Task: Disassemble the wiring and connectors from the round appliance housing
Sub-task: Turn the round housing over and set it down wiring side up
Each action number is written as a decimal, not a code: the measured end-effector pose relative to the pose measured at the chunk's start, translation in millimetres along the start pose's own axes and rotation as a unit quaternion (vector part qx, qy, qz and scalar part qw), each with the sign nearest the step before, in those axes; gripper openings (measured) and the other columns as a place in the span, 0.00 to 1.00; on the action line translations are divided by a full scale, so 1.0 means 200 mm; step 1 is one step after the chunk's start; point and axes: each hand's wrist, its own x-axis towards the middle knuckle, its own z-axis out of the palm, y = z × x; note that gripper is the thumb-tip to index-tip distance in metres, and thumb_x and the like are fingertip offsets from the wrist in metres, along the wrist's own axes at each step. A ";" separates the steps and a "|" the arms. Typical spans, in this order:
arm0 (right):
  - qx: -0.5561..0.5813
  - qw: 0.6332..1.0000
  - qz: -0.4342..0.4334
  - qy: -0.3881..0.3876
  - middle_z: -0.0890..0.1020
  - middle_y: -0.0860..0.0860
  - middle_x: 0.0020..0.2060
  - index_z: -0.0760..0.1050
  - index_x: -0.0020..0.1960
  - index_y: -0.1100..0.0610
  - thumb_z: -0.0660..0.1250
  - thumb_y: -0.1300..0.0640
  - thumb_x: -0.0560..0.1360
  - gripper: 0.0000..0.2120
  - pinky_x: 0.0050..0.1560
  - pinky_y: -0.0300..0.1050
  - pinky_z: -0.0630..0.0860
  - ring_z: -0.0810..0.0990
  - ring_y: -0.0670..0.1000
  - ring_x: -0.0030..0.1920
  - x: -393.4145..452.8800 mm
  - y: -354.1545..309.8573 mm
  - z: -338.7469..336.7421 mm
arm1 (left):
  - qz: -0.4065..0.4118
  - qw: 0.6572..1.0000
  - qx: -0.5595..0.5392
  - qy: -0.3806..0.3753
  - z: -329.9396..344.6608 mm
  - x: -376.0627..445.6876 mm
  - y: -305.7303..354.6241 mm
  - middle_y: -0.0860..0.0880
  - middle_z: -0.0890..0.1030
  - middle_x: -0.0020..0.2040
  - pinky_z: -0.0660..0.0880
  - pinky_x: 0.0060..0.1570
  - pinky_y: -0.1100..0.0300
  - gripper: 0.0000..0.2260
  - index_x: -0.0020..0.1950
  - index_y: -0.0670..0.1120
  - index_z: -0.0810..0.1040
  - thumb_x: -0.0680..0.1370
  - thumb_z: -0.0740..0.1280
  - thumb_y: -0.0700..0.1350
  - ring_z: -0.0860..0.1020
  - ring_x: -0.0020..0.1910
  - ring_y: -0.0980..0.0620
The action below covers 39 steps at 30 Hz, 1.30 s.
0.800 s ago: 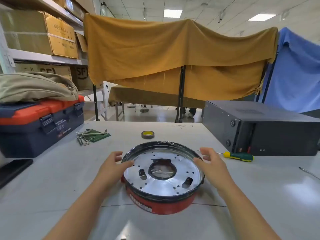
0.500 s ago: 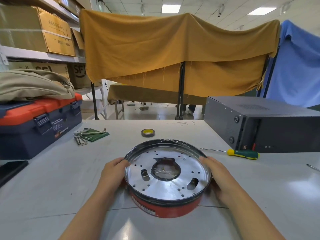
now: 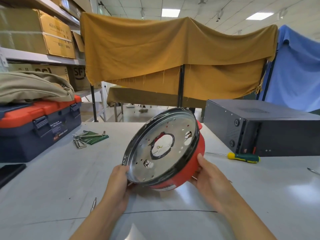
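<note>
Tilting steeply above the white table (image 3: 52, 187), the round red housing with its perforated metal plate (image 3: 162, 149) is gripped at its lower rim by the left hand (image 3: 119, 181) and right hand (image 3: 209, 177); its open face is turned toward the camera and leftward. Bare tabletop is seen around it; the yellow-green screwdriver (image 3: 242, 157) lies just right, the hex keys (image 3: 83, 140) well left.

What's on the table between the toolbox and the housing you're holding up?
In the head view, a bunch of hex keys on a green pouch lies between the toolbox and the tilted housing; otherwise bare table.
</note>
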 end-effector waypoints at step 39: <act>-0.695 0.687 -0.018 -0.211 0.69 0.48 0.32 0.64 0.34 0.52 0.65 0.45 0.76 0.18 0.31 0.41 0.61 0.66 0.47 0.32 -0.03 -0.02 0.49 | 0.069 0.962 0.247 -0.096 -0.10 -0.06 0.10 0.49 0.84 0.48 0.77 0.51 0.54 0.26 0.54 0.52 0.78 0.60 0.70 0.63 0.83 0.46 0.53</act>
